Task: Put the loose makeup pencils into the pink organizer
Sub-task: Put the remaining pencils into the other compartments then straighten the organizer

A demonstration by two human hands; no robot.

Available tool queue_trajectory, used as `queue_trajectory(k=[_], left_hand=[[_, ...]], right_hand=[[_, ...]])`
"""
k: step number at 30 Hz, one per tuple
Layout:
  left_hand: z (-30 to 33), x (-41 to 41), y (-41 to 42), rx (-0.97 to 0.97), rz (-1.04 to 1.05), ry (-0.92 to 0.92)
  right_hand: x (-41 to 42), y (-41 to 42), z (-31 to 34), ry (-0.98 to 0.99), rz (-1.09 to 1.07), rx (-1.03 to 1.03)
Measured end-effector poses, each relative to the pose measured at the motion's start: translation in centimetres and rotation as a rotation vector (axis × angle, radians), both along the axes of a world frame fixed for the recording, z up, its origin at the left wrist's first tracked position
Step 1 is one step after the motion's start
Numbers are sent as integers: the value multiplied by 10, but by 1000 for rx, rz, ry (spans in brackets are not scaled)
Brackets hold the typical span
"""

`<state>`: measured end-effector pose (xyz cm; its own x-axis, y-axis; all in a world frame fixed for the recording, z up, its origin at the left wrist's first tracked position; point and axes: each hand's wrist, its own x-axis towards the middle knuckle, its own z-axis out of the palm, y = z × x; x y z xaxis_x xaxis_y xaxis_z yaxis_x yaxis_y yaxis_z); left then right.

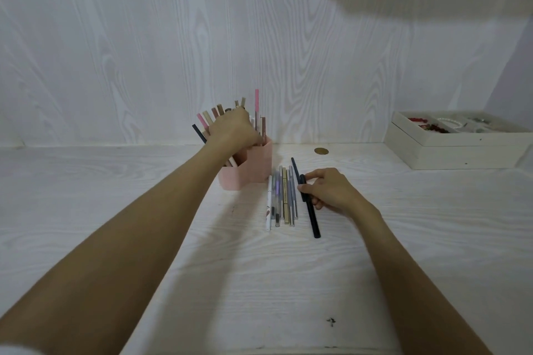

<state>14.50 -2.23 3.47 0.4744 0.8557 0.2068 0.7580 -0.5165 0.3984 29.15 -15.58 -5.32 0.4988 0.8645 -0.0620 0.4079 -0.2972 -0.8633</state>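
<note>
R hand on dark pencil, L hand in organizer among pencils.

Near: loose makeup pencils (281, 199) in a tight row on white woodgrain desk (259, 282), white, grey, gold. R hand (328, 190) pinches long black pencil (310, 207) just right of row. Farther: L hand (233, 131) curled round upright pencils in pink organizer (256, 164). Far R: white jewellery box (455, 147); brass disc (322, 151).

Just one view here, a wide-angle cam on the person's head, looking forward and down across the white desk (259, 282) toward the back wall (173, 52). Both forearms reach in from the bottom corners, so it sits close. Edges bend a bit from the lens.
</note>
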Motion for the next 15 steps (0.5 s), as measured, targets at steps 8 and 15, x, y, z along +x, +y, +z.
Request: queue_trajectory(k=[8, 15], left_hand=[[4, -6, -13, 227, 10, -58], [-53, -24, -53, 132, -94, -38]], right_hand=[[-1, 0, 2, -10, 2, -4], [-2, -1, 1, -16, -14, -1]])
